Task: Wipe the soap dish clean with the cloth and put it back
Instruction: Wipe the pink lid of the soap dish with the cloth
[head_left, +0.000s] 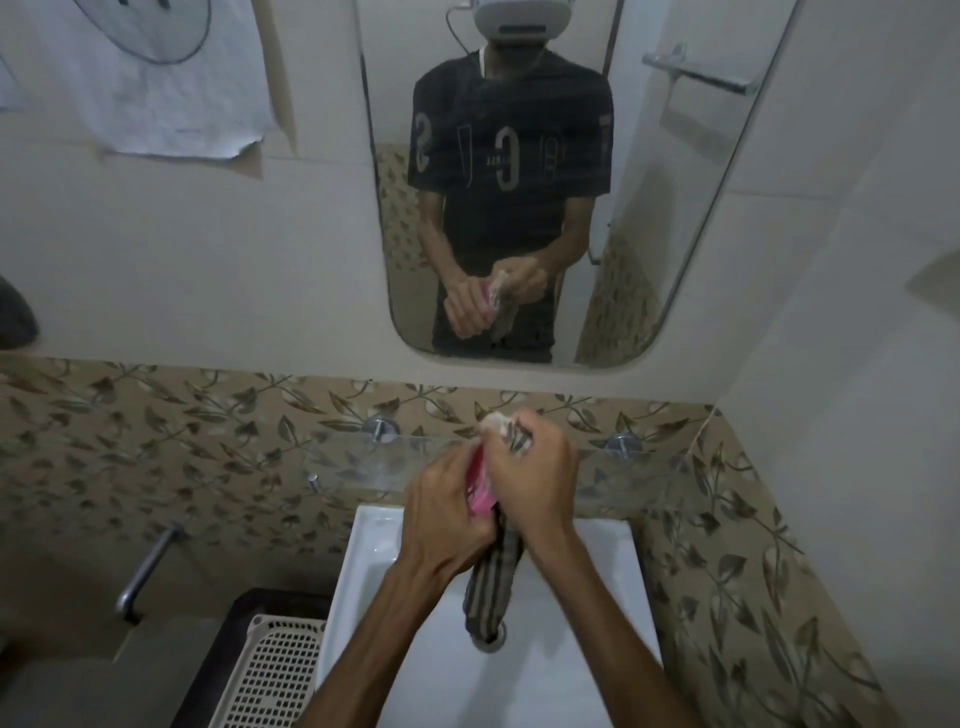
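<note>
Above the white sink (363, 561), the left hand (441, 512) has its grip curled round the pink soap dish (479, 486); the right hand (540, 480) has its grip bunched round the striped cloth (491, 582), pressed against it.

The head-worn camera looks steeply down, close over the sink (363, 551), facing the wall mirror (649, 249).

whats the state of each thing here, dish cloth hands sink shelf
soap dish: pink, held up over the sink, mostly hidden between the hands
cloth: striped, bunched against the dish, tail hanging down to the drain
left hand: grips the soap dish
right hand: grips the cloth
sink: white, no water running
glass shelf: bare where visible
</note>
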